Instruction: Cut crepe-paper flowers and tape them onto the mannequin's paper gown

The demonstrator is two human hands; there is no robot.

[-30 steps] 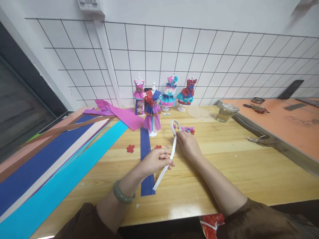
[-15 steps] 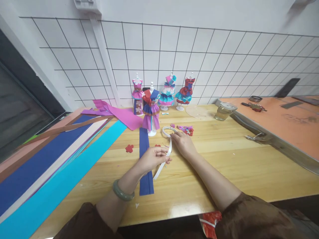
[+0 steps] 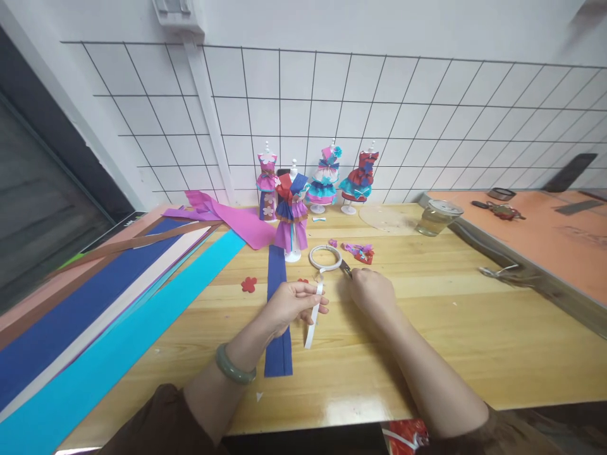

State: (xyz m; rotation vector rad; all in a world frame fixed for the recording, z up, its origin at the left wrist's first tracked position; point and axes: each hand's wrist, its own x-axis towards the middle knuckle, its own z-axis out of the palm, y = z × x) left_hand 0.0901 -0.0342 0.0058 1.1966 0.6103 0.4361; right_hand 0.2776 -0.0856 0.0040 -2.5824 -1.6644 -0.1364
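1. Flat, narrow and smooth, the white strip (image 3: 313, 325) hangs from the left hand (image 3: 296, 303), its thumb and fingertips pinched together on it, the other fingers loosely curled.
2. The strip's long axis runs near to far, its far end leaning slightly right and curling beside the tape roll (image 3: 325, 258), a pale ring lying flat; whether they join is unclear.
3. The right hand (image 3: 374, 292) is closed in a fist on a dark tool (image 3: 346, 268), whose tip points far and left, at the roll's right edge.
4. Under the left hand lies a creased blue band (image 3: 279, 354), lengthwise near to far; a red paper flower (image 3: 249, 284) sits to its left.
5. Four small dress forms in ruffled, bright clothes stand at the far side of the glossy, pale-grained wooden table (image 3: 427, 354).
6. Long coloured sheets fan across the left; behind is a white wall (image 3: 393, 114) with dark grid lines.
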